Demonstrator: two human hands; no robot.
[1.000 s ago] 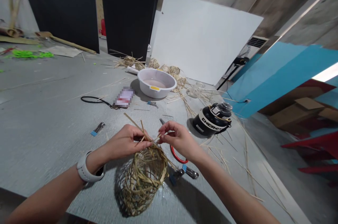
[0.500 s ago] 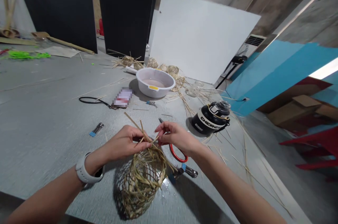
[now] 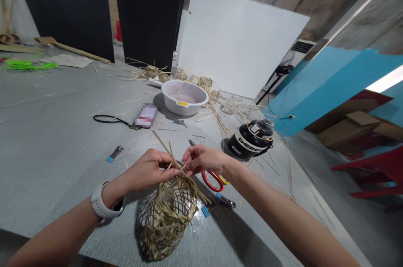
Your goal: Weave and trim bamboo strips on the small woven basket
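Observation:
A woven bamboo basket [image 3: 168, 221] with an open lattice lies tilted on the table, its far rim under both hands. My left hand [image 3: 153, 168] pinches that rim and the strips there, thumb on top; some loose strip ends [image 3: 165, 145] stick up past its fingers. My right hand [image 3: 203, 160] is closed, thumb and fingertips pinching a thin bamboo strip [image 3: 181, 168] at the same rim. Just beneath the right hand lie scissors with red and yellow handles [image 3: 211, 183], partly covered by it. Metal clips [image 3: 227, 202] lie to the basket's right.
A white basin [image 3: 185, 98] with liquid stands ahead, small woven balls [image 3: 205, 82] behind it. To the right is a black bottle [image 3: 251, 139] amid loose strips. A phone [image 3: 145, 116] with a strap and a clip bundle [image 3: 115, 153] lie left.
My right hand has shifted slightly left, and its fingers have closed in nearer the strip. More of the scissors' yellow handle shows. My left hand keeps its hold on the rim.

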